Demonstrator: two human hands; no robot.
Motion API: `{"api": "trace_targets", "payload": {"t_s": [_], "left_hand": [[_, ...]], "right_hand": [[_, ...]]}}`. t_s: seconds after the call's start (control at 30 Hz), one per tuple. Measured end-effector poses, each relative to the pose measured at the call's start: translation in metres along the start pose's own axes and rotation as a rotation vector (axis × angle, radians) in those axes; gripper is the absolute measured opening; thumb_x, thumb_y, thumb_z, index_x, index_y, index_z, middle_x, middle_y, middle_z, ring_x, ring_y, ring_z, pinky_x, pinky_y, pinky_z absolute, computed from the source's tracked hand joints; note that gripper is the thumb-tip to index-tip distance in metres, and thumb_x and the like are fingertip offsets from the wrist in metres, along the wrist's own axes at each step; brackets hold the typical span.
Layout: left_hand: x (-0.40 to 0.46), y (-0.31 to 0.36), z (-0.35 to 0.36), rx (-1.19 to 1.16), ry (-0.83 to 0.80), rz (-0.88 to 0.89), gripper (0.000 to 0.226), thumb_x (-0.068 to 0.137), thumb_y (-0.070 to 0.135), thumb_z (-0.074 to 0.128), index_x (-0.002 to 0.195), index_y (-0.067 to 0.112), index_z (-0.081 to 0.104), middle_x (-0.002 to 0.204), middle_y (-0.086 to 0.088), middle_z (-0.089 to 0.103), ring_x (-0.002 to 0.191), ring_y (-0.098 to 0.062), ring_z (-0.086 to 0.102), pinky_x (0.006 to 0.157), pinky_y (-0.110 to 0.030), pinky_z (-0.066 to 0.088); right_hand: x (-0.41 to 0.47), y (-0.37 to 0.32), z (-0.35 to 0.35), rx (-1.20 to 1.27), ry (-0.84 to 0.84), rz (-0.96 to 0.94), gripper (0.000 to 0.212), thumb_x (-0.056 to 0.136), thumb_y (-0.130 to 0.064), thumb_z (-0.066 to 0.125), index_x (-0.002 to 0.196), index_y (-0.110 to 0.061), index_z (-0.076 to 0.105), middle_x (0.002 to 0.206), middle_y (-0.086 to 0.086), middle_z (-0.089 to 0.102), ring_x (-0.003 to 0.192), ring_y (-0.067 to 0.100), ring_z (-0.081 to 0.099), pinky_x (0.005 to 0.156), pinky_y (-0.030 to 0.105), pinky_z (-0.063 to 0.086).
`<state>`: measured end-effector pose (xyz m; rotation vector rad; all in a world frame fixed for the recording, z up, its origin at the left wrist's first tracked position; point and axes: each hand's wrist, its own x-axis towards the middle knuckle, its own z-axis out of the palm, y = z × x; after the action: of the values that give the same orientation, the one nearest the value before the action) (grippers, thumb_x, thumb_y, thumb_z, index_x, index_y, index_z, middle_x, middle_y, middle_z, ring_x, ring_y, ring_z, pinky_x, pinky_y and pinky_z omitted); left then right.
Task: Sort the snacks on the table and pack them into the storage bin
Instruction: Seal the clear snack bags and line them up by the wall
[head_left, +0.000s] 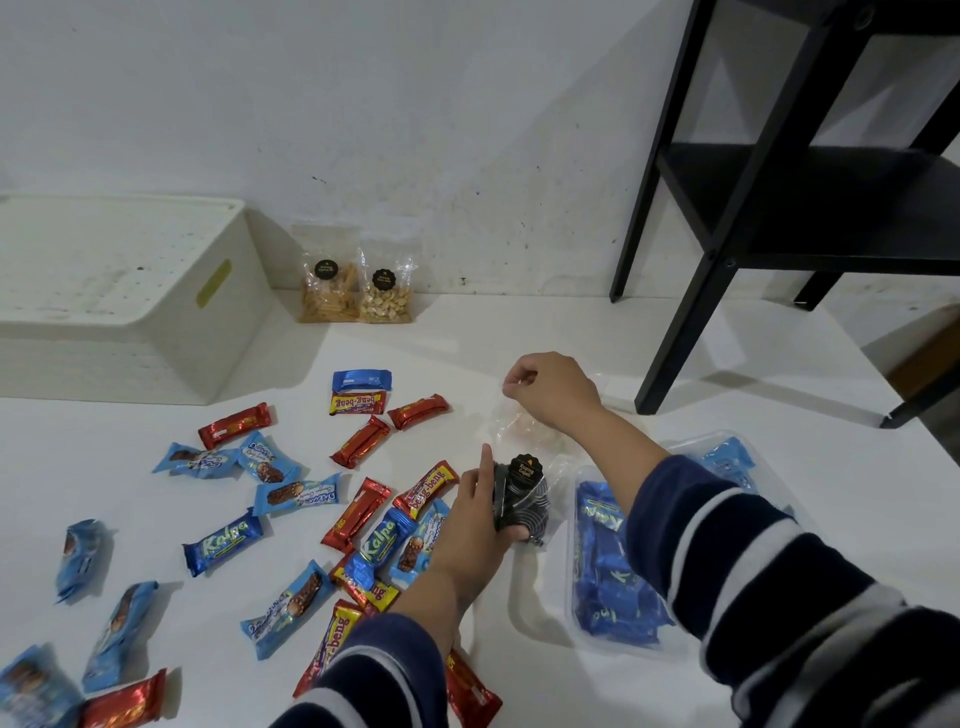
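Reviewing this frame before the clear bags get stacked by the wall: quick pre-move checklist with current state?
1. Left hand has the bag of dark swirled snacks: ok, fingers wrap its side.
2. Right hand has a second clear bag: ok, pinched at its top edge; contents too blurred to name.
3. Room beside the two clear bags at the wall: ok, bare table to their right.
4. Clear tray of blue bars out of the way: cannot tell, right sleeve crosses over it.
5. White storage bin ready to fill: not ok, it shows a closed perforated surface on top.
6. Loose bars sorted: not ok, brands mixed.
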<state>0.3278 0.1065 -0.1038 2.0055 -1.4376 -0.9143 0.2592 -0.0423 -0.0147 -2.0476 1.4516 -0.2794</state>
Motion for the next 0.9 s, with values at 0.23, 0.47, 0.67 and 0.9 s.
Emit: {"api": "trace_targets", "payload": {"t_s": [0.23, 0.47, 0.67, 0.9], "left_hand": [[0.002, -0.004, 0.001, -0.046, -0.007, -0.006, 0.102, 0.086, 0.021, 0.068, 0.15, 0.028, -0.012, 0.148, 0.002, 0.025, 0.133, -0.018, 0.039, 0.108, -0.038, 0.04], [0.005, -0.005, 0.005, -0.067, 0.019, 0.008, 0.107, 0.083, 0.023, 0.07, 0.151, 0.025, -0.012, 0.146, -0.002, 0.029, 0.132, -0.02, 0.037, 0.107, -0.033, 0.035], [0.013, 0.023, 0.0, -0.326, 0.302, 0.005, 0.047, 0.091, 0.037, 0.057, 0.131, 0.019, 0.039, 0.14, -0.002, 0.036, 0.13, -0.018, 0.039, 0.096, -0.018, 0.032], [0.05, 0.055, -0.007, -0.528, 0.393, -0.045, 0.03, 0.09, 0.048, 0.053, 0.092, 0.02, 0.065, 0.114, 0.0, 0.06, 0.113, -0.013, 0.051, 0.1, -0.031, 0.039]], "right_hand": [[-0.004, 0.01, -0.014, -0.075, -0.096, 0.016, 0.025, 0.084, -0.043, 0.062, 0.103, -0.029, 0.066, 0.099, -0.012, 0.056, 0.103, 0.014, 0.056, 0.097, 0.041, 0.042], [-0.018, 0.038, -0.033, -0.098, -0.017, 0.035, 0.017, 0.088, -0.009, 0.058, 0.091, -0.011, 0.075, 0.108, 0.001, 0.07, 0.098, 0.02, 0.064, 0.084, 0.028, 0.051], [-0.027, 0.039, -0.021, -0.13, 0.036, -0.008, 0.028, 0.088, 0.001, 0.051, 0.1, -0.016, 0.07, 0.114, 0.002, 0.067, 0.104, 0.021, 0.062, 0.085, 0.025, 0.047], [-0.045, 0.044, -0.018, -0.059, 0.058, -0.143, 0.023, 0.09, -0.008, 0.053, 0.101, -0.016, 0.072, 0.1, -0.002, 0.066, 0.083, 0.007, 0.051, 0.077, 0.019, 0.039]]}}
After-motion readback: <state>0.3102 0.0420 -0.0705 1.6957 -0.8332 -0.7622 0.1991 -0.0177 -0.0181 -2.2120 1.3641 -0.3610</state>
